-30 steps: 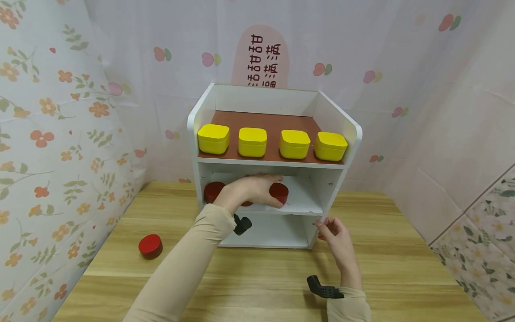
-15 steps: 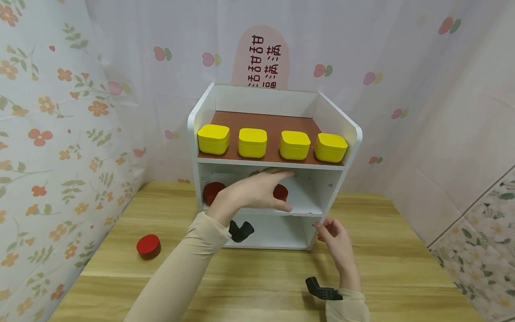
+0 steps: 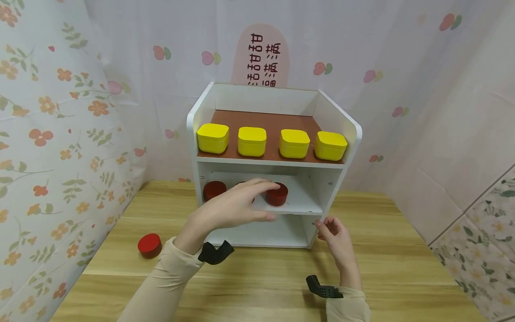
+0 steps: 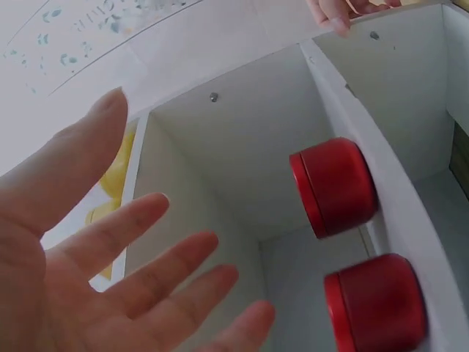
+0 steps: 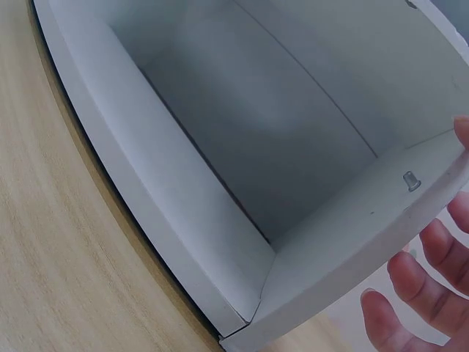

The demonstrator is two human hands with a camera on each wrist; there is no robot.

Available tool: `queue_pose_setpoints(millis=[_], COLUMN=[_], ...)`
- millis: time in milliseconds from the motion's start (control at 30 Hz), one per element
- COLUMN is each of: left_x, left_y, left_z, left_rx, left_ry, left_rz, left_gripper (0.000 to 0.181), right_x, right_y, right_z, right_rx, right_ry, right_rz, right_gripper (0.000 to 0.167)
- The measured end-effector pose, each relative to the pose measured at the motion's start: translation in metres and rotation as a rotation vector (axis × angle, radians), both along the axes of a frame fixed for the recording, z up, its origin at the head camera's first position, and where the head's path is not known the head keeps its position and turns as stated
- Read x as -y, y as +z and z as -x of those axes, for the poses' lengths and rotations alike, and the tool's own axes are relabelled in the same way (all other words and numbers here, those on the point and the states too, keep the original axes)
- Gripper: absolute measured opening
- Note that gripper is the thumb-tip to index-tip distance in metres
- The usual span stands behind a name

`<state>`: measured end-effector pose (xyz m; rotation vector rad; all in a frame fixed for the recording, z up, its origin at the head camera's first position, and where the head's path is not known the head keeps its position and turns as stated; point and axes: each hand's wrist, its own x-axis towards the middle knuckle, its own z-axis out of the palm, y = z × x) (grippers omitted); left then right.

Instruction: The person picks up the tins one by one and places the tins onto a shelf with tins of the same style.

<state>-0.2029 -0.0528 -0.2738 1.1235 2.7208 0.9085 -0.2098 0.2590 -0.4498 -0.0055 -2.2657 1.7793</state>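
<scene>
My left hand [image 3: 231, 206] is held in front of the middle shelf, fingers spread and thumb apart, holding nothing. Just beyond its fingertips a round red tin [image 3: 276, 195] stands on that shelf. Another red tin [image 3: 214, 190] stands at the shelf's left end, and one between them is mostly hidden behind the hand. Two red tins, a nearer one [image 4: 377, 304] and a farther one [image 4: 333, 187], show in the left wrist view, apart from the fingers. My right hand [image 3: 335, 237] grips the front edge of the white shelf unit's right side panel [image 3: 331, 192], thumb inside, fingers outside.
Several yellow lidded boxes [image 3: 252, 141] stand in a row on the brown top board [image 3: 261, 118]. A further red tin [image 3: 149, 245] lies on the wooden table [image 3: 257, 281] at the left. A printed curtain [image 3: 342, 44] hangs behind the unit.
My left hand has let go of the rightmost red tin on the middle shelf and drawn back toward the lower left. That tin stays on the shelf. The right hand keeps its place.
</scene>
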Motion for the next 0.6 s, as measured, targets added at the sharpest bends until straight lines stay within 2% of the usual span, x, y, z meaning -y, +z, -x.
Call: queue_pose_setpoints(millis=[300, 600], left_x=[0.039, 0.088], left_y=[-0.017, -0.044], left_z=[-0.015, -0.023], left_rx=[-0.035, -0.012], left_ry=[-0.009, 0.089], left_rz=[-0.154, -0.222], left_gripper=[0.054, 0.048], right_x=[-0.001, -0.002], right_y=[-0.002, -0.003], right_z=[0.001, 0.001], right_rx=[0.004, 0.006], right_ry=[0.007, 0.016], right_rz=[0.006, 0.019], right_gripper=[0.03, 0.029])
